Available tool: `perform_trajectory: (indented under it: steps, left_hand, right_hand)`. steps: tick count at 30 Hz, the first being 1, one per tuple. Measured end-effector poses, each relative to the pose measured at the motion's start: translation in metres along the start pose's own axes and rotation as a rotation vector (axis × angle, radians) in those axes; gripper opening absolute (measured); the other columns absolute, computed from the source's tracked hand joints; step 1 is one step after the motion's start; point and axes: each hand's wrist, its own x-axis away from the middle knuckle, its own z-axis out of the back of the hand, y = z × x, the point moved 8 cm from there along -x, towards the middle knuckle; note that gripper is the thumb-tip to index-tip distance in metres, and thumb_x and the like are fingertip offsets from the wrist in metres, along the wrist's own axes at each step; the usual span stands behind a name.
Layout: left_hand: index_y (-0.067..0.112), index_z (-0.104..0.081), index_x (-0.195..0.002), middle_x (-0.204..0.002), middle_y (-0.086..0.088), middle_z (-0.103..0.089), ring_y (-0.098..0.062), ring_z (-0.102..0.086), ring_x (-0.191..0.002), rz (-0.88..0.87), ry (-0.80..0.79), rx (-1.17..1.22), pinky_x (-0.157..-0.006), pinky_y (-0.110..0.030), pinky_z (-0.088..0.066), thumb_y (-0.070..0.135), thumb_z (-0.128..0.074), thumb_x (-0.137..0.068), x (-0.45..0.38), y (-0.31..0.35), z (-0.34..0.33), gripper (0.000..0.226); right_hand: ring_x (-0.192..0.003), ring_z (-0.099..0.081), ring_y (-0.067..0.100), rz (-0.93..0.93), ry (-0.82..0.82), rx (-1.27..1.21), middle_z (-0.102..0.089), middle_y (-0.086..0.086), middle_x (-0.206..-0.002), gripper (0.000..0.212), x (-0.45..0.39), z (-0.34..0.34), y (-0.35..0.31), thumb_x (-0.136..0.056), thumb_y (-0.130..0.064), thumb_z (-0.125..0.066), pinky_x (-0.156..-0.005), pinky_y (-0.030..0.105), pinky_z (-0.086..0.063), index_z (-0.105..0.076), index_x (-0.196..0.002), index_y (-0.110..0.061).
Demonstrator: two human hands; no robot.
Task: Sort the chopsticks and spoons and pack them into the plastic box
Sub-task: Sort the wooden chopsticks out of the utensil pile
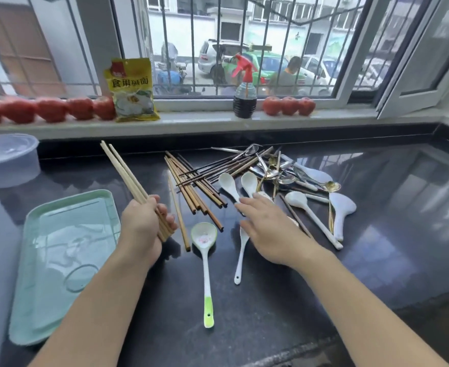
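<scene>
Two bare forearms reached in from six o'clock over the glossy black stone counter (pixel 377 207). At nine o'clock the left hand (pixel 144 229) was curled tight around a bundle of pale, square-cut bamboo chopsticks (pixel 124 170), their tips slanting up toward eleven o'clock. Toward three o'clock the right hand (pixel 268 231) lay palm down with its fingers straight and spread, gripping nothing, its fingertips (pixel 240 206) touching the handle of a smooth white ceramic spoon (pixel 228 184). Between the hands lay a long white spoon with a lime-green handle tip (pixel 205 250), bowl upward. At twelve o'clock from it spread loose brown wooden chopsticks (pixel 191 186), and toward one o'clock a tangled heap of dark chopsticks, steel and gold-toned metal spoons (pixel 271 168). A shallow mint-green plastic tray with rounded corners (pixel 59 260) sat at eight o'clock. The clear round plastic box (pixel 8 160) stood at ten o'clock, well apart from the cutlery.
</scene>
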Motion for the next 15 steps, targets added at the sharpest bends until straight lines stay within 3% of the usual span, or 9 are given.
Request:
perform_trajectory:
  steps: [5,10,13,15]
  left_hand:
    - [0.01,-0.048,-0.113,-0.076,-0.005,-0.047,-0.018,-0.047,-0.058,0.029,0.074,0.014,-0.057,-0.035,-0.048,0.016,-0.036,-0.111,-0.001,-0.002,0.006,0.013]
    - [0.012,-0.051,-0.106,-0.075,-0.005,-0.048,-0.02,-0.049,-0.059,0.069,0.072,0.063,-0.059,-0.037,-0.051,0.014,-0.037,-0.111,-0.005,-0.002,0.007,0.014]
    - [0.01,-0.052,-0.11,-0.075,-0.006,-0.05,-0.02,-0.05,-0.058,0.089,0.053,0.102,-0.058,-0.036,-0.051,0.013,-0.04,-0.11,-0.01,-0.003,0.007,0.012]
    - [0.01,-0.053,-0.111,-0.076,-0.005,-0.052,-0.019,-0.051,-0.059,0.08,0.042,0.123,-0.06,-0.037,-0.051,0.015,-0.04,-0.111,-0.011,-0.002,0.006,0.014]
  right_hand:
    - [-0.151,-0.02,0.025,0.065,-0.103,0.019,-0.028,0.004,-0.164,0.057,-0.058,-0.011,-0.031,-0.1,-0.001,-0.043,-0.123,0.032,-0.014,-0.034,-0.155,-0.011]
    - [-0.133,-0.044,0.03,0.06,-0.237,-0.018,-0.054,0.01,-0.14,0.047,-0.056,-0.02,-0.029,-0.089,0.006,-0.043,-0.11,0.042,-0.037,-0.059,-0.131,-0.003]
    - [-0.122,-0.054,0.029,0.017,-0.156,-0.087,-0.066,0.006,-0.123,0.051,-0.058,-0.009,-0.02,-0.084,0.008,-0.04,-0.101,0.045,-0.047,-0.07,-0.12,-0.012]
    - [-0.123,-0.052,0.026,-0.03,-0.066,-0.115,-0.065,0.004,-0.127,0.051,-0.07,-0.002,-0.015,-0.088,0.005,-0.043,-0.102,0.042,-0.046,-0.069,-0.127,-0.014]
